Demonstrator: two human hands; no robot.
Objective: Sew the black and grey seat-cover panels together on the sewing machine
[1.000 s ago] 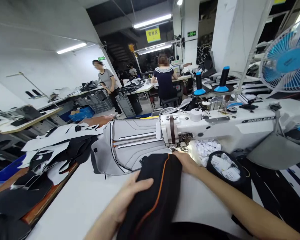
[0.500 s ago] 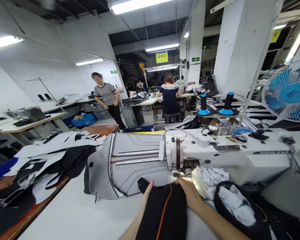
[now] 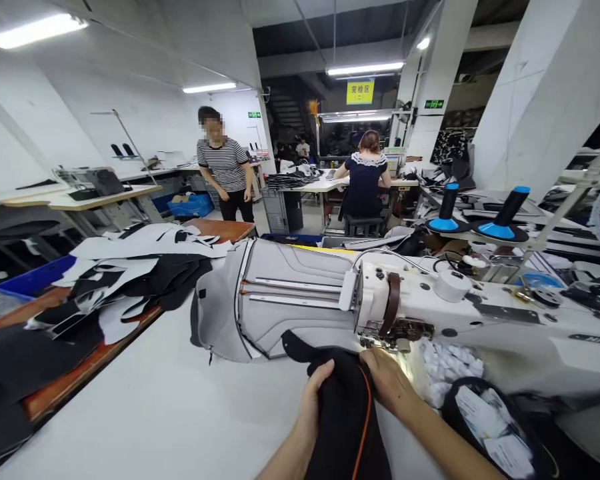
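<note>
A black fabric piece with an orange seam line (image 3: pixel 347 420) lies on the white table in front of me, its far end under the needle of the white sewing machine (image 3: pixel 430 313). My left hand (image 3: pixel 314 400) grips the fabric's left edge, fingers curled over it. On the right side of the fabric, close to the presser foot, my right hand (image 3: pixel 387 380) presses down. A grey padded panel (image 3: pixel 275 300) lies behind the black piece, to the left of the machine head.
Black and white cut pieces (image 3: pixel 130 280) are piled at the left on a wooden-edged table. White labels (image 3: pixel 447 370) and a black pouch of tags (image 3: pixel 495 427) sit right of the needle. Thread cones (image 3: pixel 503 217) stand behind. A person in a striped shirt (image 3: pixel 226 170) stands far back; another (image 3: pixel 364 180) sits.
The view has swung left and slightly up. My left hand slid from flat on the fabric's near part to gripping its left edge nearer the needle.
</note>
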